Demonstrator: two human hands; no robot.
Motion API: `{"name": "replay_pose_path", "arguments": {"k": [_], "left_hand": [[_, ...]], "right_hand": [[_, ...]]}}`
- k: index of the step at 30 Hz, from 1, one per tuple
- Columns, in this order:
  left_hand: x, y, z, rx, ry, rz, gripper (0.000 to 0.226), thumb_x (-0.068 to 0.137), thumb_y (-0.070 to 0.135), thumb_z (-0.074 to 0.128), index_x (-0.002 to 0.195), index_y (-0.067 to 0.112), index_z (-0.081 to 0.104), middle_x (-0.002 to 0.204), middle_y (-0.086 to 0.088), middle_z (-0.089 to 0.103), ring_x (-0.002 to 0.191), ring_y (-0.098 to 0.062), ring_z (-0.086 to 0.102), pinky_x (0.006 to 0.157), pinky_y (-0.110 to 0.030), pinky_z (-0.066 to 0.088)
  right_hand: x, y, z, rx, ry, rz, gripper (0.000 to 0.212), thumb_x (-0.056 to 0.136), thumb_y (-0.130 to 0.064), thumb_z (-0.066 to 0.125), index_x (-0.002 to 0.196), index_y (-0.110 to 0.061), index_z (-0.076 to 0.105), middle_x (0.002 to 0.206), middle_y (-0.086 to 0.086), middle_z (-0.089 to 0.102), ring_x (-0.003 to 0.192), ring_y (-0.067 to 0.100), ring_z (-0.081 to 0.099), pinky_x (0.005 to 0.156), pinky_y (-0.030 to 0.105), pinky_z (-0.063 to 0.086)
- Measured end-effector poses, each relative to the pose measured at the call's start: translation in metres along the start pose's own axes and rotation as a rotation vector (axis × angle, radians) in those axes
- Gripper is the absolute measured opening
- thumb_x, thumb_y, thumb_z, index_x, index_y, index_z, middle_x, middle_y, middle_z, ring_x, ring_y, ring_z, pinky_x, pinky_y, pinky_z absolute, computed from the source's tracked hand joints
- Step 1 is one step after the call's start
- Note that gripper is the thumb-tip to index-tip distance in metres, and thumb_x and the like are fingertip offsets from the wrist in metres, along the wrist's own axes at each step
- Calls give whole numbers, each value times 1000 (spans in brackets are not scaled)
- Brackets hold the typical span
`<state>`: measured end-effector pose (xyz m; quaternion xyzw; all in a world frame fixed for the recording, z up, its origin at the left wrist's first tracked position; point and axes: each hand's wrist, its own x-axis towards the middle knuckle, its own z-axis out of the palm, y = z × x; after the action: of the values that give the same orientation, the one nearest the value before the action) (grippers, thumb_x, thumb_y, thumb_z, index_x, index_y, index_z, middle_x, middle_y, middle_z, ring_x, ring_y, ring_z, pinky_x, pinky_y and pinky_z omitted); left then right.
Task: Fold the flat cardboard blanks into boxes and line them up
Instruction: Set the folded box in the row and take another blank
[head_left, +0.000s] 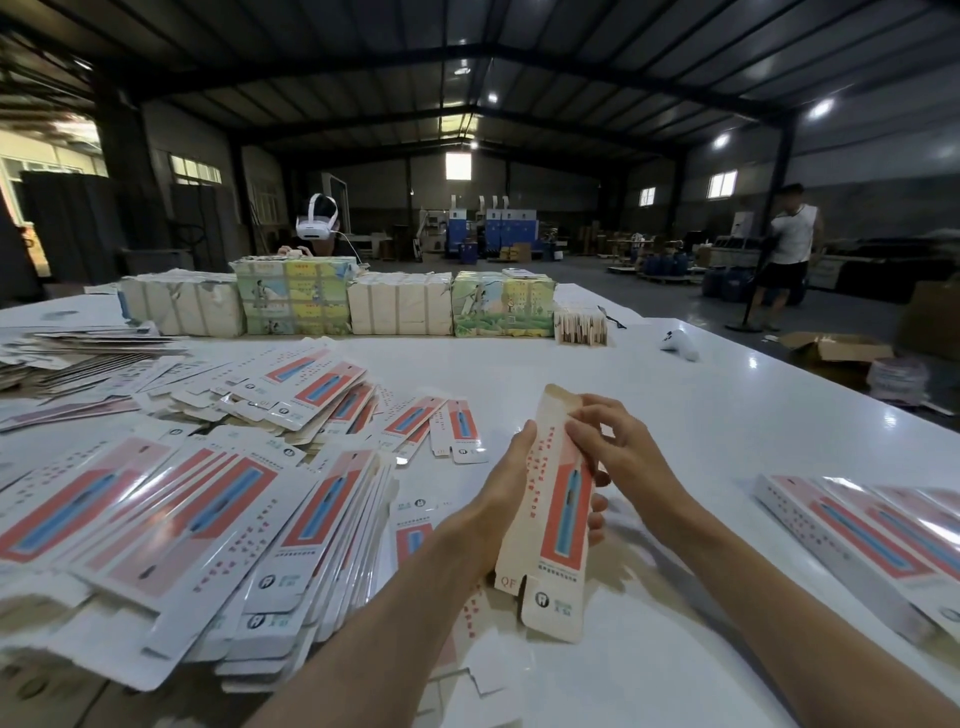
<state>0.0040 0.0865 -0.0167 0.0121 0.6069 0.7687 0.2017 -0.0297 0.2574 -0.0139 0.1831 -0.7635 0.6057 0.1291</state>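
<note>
So far only a few finished boxes (857, 535) lie in a row at right. One blank (558, 499), half opened, is held above the table (675, 374): left hand (511, 483) grips its side, right hand (618, 447) pinches the top flap (558, 402). A big pile of flat blanks (208, 519) waits at left, i.e. most work is not done yet.

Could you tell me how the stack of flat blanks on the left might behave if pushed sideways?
The stack of flat blanks would probably shear and fan out rather than move whole: it lies splayed, and the faces look glossy. Single blanks are likely light and bendy: thin card.
</note>
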Motion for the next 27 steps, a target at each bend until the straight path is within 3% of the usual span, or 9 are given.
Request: {"name": "replay_pose_path", "arguments": {"k": [3, 6, 10, 12, 14, 17, 20, 23, 27], "left_hand": [[0, 2, 3, 61, -56, 7, 80, 101, 75, 33, 120, 6, 67, 94, -15, 78, 76, -27, 76, 71, -38, 64], [-4, 4, 13, 34, -62, -55, 74, 100, 77, 35, 101, 7, 60, 75, -9, 64, 58, -17, 62, 56, -27, 56], [-1, 5, 10, -165, -58, -65, 66, 102, 72, 36, 97, 9, 52, 66, -6, 53, 48, -13, 51, 46, -21, 50], [2, 7, 4, -284, -73, -51, 63, 103, 70, 37, 99, 9, 52, 65, -6, 51, 47, -14, 49, 45, -21, 48], [3, 7, 1, -360, -91, -49, 61, 103, 68, 40, 95, 9, 56, 66, -7, 52, 48, -15, 52, 45, -22, 50], [6, 5, -1, -395, -99, -52, 61, 104, 65, 44, 93, 8, 63, 71, -11, 60, 52, -18, 62, 50, -27, 57], [5, 3, 0, -270, 14, 43, 61, 106, 62, 44, 108, 8, 72, 87, -16, 75, 68, -26, 75, 60, -35, 63], [5, 0, 1, -78, 210, 264, 36, 111, 52, 42, 140, 34, 52, 108, -15, 78, 89, -34, 80, 77, -49, 67], [9, -4, 0, 195, 352, 522, 37, 111, 44, 44, 142, 65, 40, 123, 4, 72, 90, -24, 80, 77, -50, 67]], "right_hand": [[-2, -7, -3, 250, -91, 62, 36, 106, -27, 59, 110, 7, 69, 116, 6, 67, 85, 29, 72, 70, 29, 56], [-5, -11, -1, 443, -140, 80, 40, 105, -28, 59, 120, 9, 63, 83, 13, 61, 76, 28, 63, 70, 31, 57], [-7, -10, 6, 425, -80, 72, 45, 93, -32, 72, 132, -12, 63, 111, 7, 71, 99, 29, 73, 92, 40, 60], [-7, -8, 8, 392, -74, 82, 63, 86, -37, 81, 143, -26, 55, 131, 9, 69, 115, 31, 72, 102, 47, 57], [-9, -7, 10, 341, -118, 89, 73, 86, -40, 81, 149, -35, 45, 125, 13, 73, 115, 34, 73, 105, 53, 55], [-10, -4, 12, 281, -126, 74, 61, 93, -41, 72, 146, -36, 42, 109, 12, 79, 106, 34, 76, 104, 59, 55], [-9, -3, 8, 235, -86, 49, 49, 98, -43, 69, 140, -35, 45, 106, 10, 79, 100, 31, 77, 101, 54, 57], [-7, 0, 5, 211, -102, 42, 46, 101, -42, 68, 139, -33, 44, 109, 12, 79, 99, 36, 75, 94, 50, 61], [-4, 0, 5, 176, -90, 33, 45, 101, -44, 68, 139, -34, 48, 110, 7, 80, 103, 32, 76, 93, 41, 63]]}}
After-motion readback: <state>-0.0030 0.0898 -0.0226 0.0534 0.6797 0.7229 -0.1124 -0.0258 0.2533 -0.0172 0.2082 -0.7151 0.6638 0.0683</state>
